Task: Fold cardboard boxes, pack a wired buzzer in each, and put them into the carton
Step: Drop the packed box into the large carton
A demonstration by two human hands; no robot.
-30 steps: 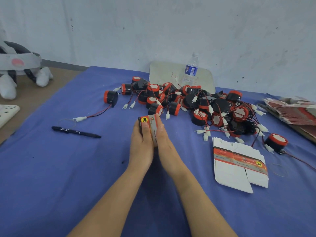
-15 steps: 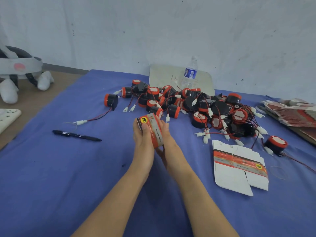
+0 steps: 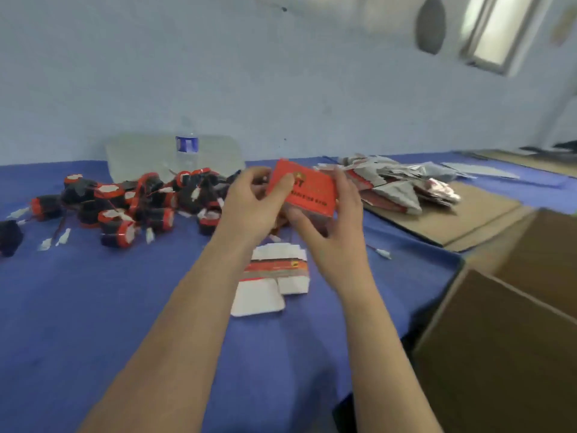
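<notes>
both hands grip the small red printed cardboard box (image 3: 307, 190), the left hand (image 3: 249, 210) pinching its left edge and the right hand (image 3: 337, 232) curled round its right end, just above the flat white-and-red box blank (image 3: 271, 276). it looks folded shut, so this is probably the carrying step. next it goes into the open brown carton (image 3: 499, 354), right of the blank.

A clear water bottle (image 3: 186, 148) with a blue label is standing upright near the far edge of the blue cloth (image 3: 78, 307), which is covering the table. Just behind it, a pale board (image 3: 140, 157) is leaning against the grey wall (image 3: 218, 73). A flat brown cardboard sheet (image 3: 468, 210) is lying on the cloth to the right. High on the wall, a blurred dark oval (image 3: 431, 25) is sitting beside a window (image 3: 493, 29) that is letting in light.
</notes>
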